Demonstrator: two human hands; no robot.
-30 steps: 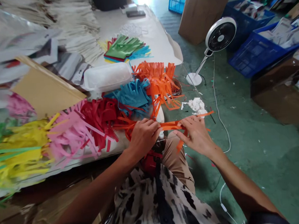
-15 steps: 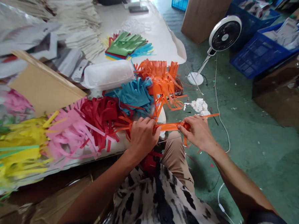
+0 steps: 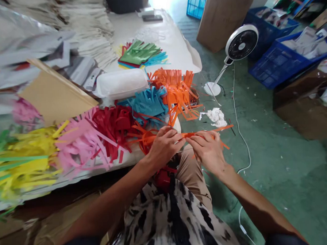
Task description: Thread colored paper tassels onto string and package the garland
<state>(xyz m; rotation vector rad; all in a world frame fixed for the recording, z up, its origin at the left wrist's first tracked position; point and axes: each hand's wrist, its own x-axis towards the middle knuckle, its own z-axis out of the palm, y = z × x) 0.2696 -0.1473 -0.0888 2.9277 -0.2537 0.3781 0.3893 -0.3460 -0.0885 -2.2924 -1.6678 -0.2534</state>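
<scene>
My left hand (image 3: pixel 164 146) and my right hand (image 3: pixel 207 149) sit close together above my lap, both pinched on a bundle of orange paper strips (image 3: pixel 190 134). Loose strip ends stick out to the right past my right hand and fan out to the left of my left hand, over the table edge. Just behind the hands lie piles of fringed paper: orange (image 3: pixel 175 89), blue (image 3: pixel 147 103), red (image 3: pixel 114 125), pink (image 3: pixel 82 141) and yellow (image 3: pixel 25 159).
A clear plastic box (image 3: pixel 121 83) and a brown cardboard sheet (image 3: pixel 56 97) lie on the table. Flat green and blue paper (image 3: pixel 139 52) sits farther back. On the green floor stand a white fan (image 3: pixel 237 47), its cable, crumpled white paper (image 3: pixel 215 116), blue crates (image 3: pixel 282 56) and cardboard boxes.
My hands have drawn closer together along the orange strips. The right hand slid left toward the left hand, so less of the bundle shows between them.
</scene>
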